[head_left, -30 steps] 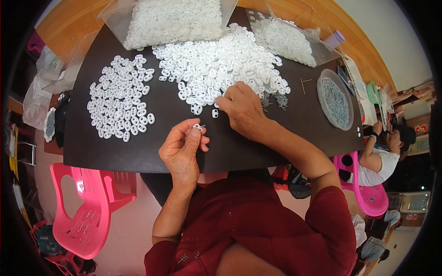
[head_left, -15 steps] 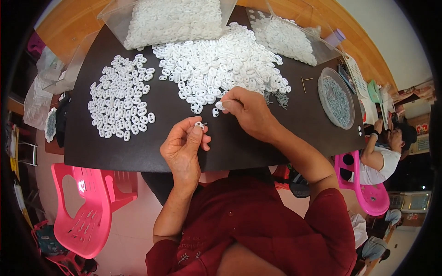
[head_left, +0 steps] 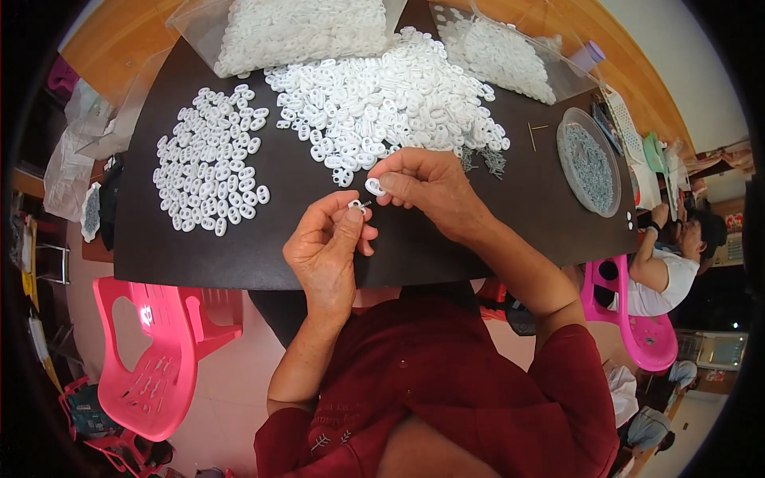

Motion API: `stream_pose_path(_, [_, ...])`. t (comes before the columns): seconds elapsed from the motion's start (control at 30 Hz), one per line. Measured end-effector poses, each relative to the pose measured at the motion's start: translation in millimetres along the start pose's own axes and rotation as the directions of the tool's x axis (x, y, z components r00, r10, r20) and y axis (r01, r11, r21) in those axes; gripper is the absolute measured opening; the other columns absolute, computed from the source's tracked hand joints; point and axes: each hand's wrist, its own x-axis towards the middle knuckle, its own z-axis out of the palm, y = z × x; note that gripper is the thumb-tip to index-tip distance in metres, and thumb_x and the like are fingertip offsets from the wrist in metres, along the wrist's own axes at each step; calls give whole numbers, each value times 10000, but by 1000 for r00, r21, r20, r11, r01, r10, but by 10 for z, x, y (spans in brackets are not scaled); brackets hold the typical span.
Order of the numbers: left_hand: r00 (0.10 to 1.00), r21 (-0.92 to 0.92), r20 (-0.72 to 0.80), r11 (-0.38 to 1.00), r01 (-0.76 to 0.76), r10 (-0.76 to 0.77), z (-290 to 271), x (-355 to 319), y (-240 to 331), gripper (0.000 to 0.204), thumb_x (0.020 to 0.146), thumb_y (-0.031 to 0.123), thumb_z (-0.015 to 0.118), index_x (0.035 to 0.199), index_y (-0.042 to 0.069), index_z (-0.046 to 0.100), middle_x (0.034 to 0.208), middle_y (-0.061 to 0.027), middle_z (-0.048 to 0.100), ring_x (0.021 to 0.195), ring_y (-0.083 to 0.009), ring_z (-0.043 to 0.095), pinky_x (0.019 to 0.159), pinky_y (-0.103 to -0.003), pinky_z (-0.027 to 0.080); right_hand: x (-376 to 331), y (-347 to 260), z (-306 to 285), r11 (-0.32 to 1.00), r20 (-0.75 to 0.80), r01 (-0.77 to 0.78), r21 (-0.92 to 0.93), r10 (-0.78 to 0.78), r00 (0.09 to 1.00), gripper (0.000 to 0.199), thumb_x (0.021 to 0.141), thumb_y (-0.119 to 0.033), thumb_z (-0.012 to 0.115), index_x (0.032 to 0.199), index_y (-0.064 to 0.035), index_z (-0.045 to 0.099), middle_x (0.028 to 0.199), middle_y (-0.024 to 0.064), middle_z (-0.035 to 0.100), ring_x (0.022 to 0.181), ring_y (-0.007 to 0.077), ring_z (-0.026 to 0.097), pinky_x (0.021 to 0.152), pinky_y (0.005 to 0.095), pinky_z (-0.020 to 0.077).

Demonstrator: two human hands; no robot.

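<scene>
Over the near part of the dark table, my left hand (head_left: 323,251) pinches a small white plastic piece (head_left: 355,205) between thumb and fingers, and a grey screw (head_left: 366,205) sticks out of it to the right. My right hand (head_left: 434,190) is closed on a white oval plastic piece (head_left: 374,187) with a hole showing. The two pieces are close together but apart. Beyond my hands lies a big heap of similar white oval pieces (head_left: 390,95). Loose grey screws (head_left: 494,163) lie at its right edge, partly hidden behind my right hand.
More white pieces (head_left: 209,159) are spread at the left. Two clear bins (head_left: 398,17) of white parts stand at the back. A round clear tub (head_left: 564,163) of screws is at the right. Pink chairs (head_left: 171,374) flank the table; another person (head_left: 665,275) sits at the right.
My right hand has come left and nearer with the white oval piece, closing on the left hand. My left hand has risen slightly to the right, still gripping its piece. The view has shifted a little.
</scene>
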Motion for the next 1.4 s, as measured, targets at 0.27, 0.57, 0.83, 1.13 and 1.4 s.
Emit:
stream_pose_path(0.27, [998,-29,-37,999,42,-43,21,8,8,104,873,-14,548,966,-57,561,790,-105,624,601,-106,593,462,-195,462,-33,57,73,999,-37,45,14,-45,998,145,873,-102,581,955,0,643,784,19,630,707,59,562,606,193,443])
stream_pose_path(0.57, [998,-13,-40,998,53,-54,27,8,11,91,874,-15,537,950,-65,550,792,-120,631,591,-107,591,465,-196,464,-57,74,118,995,-29,99,25,-99,995,125,873,-52,579,953,33,623,810,50,628,746,88,586,673,218,482])
stream_pose_path(0.83, [997,-30,-44,998,59,-60,20,6,7,84,874,-10,539,936,-64,551,792,-121,632,584,-104,587,464,-198,463,-90,71,145,990,-53,131,-51,-134,990,115,876,-37,571,946,42,615,810,46,625,746,87,576,678,220,478])
stream_pose_path(1.13, [997,-37,-50,998,60,-61,40,7,6,80,875,-10,539,932,-64,553,783,-117,631,584,-105,586,462,-197,462,-109,106,194,935,-104,199,-294,-238,966,97,861,-21,587,940,22,622,835,43,628,764,79,578,694,224,476])
stream_pose_path(1.4, [999,-63,-45,998,1,-4,78,5,-51,126,883,1,552,986,-72,555,767,-109,623,594,-113,593,463,-201,461,-128,135,213,801,-98,355,-481,-452,887,108,818,-35,615,922,-27,642,767,57,593,718,154,557,656,273,447])
